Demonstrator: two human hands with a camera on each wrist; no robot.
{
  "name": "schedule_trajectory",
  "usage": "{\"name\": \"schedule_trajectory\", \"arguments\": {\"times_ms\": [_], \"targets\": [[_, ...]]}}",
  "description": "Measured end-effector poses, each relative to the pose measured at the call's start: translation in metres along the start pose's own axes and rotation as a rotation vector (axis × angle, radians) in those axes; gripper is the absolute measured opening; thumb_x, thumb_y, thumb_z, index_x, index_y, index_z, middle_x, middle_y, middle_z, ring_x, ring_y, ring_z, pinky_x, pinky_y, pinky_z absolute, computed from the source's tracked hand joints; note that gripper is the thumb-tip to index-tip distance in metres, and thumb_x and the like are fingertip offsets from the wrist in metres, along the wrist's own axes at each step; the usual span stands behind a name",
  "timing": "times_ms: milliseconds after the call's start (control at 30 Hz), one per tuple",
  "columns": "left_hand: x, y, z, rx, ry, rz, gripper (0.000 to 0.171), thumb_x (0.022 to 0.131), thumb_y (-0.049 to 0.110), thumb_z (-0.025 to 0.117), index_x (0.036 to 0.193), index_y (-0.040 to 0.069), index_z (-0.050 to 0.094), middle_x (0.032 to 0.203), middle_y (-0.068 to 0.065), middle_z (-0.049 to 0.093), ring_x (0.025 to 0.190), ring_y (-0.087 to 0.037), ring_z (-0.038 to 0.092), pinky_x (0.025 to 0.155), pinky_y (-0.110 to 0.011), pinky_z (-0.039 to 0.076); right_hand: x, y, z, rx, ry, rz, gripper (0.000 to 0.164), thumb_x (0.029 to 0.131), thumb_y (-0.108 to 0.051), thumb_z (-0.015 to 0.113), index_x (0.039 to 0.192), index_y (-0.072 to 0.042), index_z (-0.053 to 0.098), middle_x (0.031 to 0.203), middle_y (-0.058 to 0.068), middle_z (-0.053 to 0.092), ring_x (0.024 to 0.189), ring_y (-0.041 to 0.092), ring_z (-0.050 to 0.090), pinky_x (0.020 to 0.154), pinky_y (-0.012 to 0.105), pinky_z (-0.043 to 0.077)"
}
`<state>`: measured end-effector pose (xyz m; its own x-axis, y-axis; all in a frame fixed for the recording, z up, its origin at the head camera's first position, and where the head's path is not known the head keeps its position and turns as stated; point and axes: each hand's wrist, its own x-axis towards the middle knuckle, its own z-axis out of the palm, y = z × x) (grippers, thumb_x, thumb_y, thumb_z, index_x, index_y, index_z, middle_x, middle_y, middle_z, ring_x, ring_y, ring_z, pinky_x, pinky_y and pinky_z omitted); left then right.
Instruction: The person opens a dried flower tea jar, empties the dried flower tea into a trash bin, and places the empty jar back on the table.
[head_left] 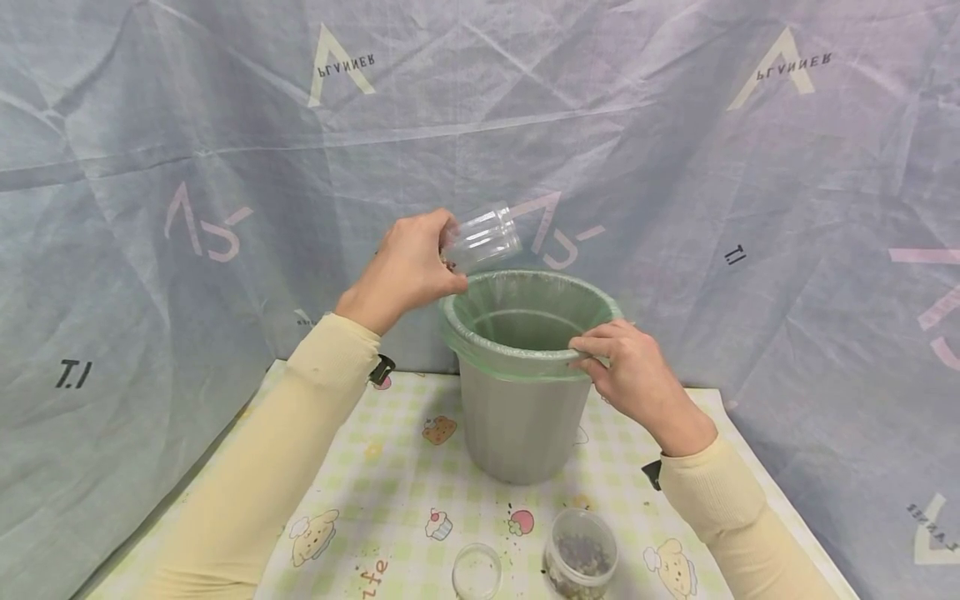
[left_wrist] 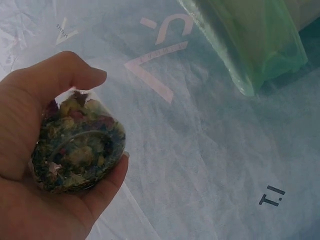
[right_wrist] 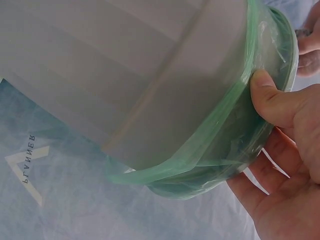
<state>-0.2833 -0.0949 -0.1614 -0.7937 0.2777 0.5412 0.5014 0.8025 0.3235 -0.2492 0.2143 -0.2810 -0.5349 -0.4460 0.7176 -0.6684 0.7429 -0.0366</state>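
My left hand [head_left: 412, 262] grips a clear plastic jar [head_left: 486, 237] by its base end, thumb on one side and fingers on the other. The jar tilts over with its mouth to the right, above the left rim of a grey trash bin [head_left: 517, 429]. Dried petals and leafy bits [left_wrist: 77, 155] fill the bottom of the jar in the left wrist view. A green bag [head_left: 517, 367] lines the bin and folds down over its rim. At the right front of that rim, my right hand [head_left: 633, 367] pinches edge and bag, its thumb [right_wrist: 270, 97] on the outside.
On the green checked tablecloth [head_left: 405, 500], a second clear jar [head_left: 581, 554] with dark dried bits stands near the front. A round clear lid [head_left: 477, 572] lies to its left. Small crumbs are scattered around them. A grey-blue cloth [head_left: 420, 125] hangs behind and at both sides.
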Motion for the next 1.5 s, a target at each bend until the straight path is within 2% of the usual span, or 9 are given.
{"name": "schedule_trajectory", "arguments": {"times_ms": [333, 633, 900, 1100, 1367, 1500], "targets": [[0.007, -0.002, 0.002, 0.031, -0.035, -0.017, 0.063, 0.073, 0.014, 0.085, 0.131, 0.01, 0.06, 0.114, -0.007, 0.064, 0.097, -0.023, 0.062, 0.088, -0.042, 0.052, -0.001, -0.001, -0.002, 0.0, -0.022, 0.015, 0.03, 0.08, 0.004, 0.084, 0.109, -0.004, 0.081, 0.103, 0.01, 0.077, 0.104, 0.032, 0.069, 0.107, 0.065, 0.043], [0.011, -0.006, 0.008, 0.044, -0.047, -0.005, 0.066, 0.074, 0.011, 0.086, 0.134, 0.012, 0.059, 0.121, -0.009, 0.063, 0.1, -0.025, 0.06, 0.088, -0.043, 0.052, -0.001, 0.0, -0.001, 0.001, -0.012, 0.008, 0.03, 0.08, 0.004, 0.085, 0.108, -0.005, 0.081, 0.102, 0.009, 0.078, 0.103, 0.031, 0.069, 0.106, 0.064, 0.044], [0.014, -0.003, 0.013, 0.08, -0.04, 0.017, 0.063, 0.075, 0.006, 0.083, 0.134, 0.014, 0.06, 0.115, -0.005, 0.061, 0.1, -0.025, 0.057, 0.087, -0.043, 0.05, -0.001, 0.0, 0.0, 0.002, -0.008, 0.012, 0.03, 0.079, 0.002, 0.086, 0.108, -0.005, 0.081, 0.102, 0.008, 0.078, 0.103, 0.031, 0.069, 0.106, 0.066, 0.043], [0.017, -0.001, 0.015, 0.123, -0.031, 0.045, 0.065, 0.072, 0.002, 0.083, 0.133, 0.013, 0.062, 0.113, -0.007, 0.062, 0.108, -0.029, 0.054, 0.092, -0.044, 0.048, -0.001, -0.001, 0.0, 0.008, -0.004, 0.012, 0.029, 0.079, 0.0, 0.086, 0.107, -0.005, 0.081, 0.101, 0.008, 0.078, 0.102, 0.031, 0.07, 0.106, 0.066, 0.043], [0.02, 0.001, 0.018, 0.144, -0.04, 0.05, 0.068, 0.071, 0.0, 0.084, 0.134, 0.014, 0.062, 0.112, -0.007, 0.061, 0.11, -0.03, 0.052, 0.093, -0.042, 0.047, 0.0, -0.001, 0.0, 0.004, -0.013, 0.01, 0.029, 0.08, 0.001, 0.086, 0.108, -0.004, 0.081, 0.101, 0.009, 0.078, 0.101, 0.03, 0.069, 0.104, 0.059, 0.048], [0.02, 0.0, 0.02, 0.165, -0.027, 0.077, 0.068, 0.071, -0.001, 0.084, 0.135, 0.014, 0.063, 0.11, -0.006, 0.061, 0.11, -0.03, 0.053, 0.094, -0.042, 0.046, 0.0, -0.001, 0.0, 0.003, -0.007, 0.005, 0.029, 0.079, 0.0, 0.087, 0.107, -0.004, 0.081, 0.1, 0.009, 0.078, 0.101, 0.03, 0.069, 0.104, 0.059, 0.048]]}}
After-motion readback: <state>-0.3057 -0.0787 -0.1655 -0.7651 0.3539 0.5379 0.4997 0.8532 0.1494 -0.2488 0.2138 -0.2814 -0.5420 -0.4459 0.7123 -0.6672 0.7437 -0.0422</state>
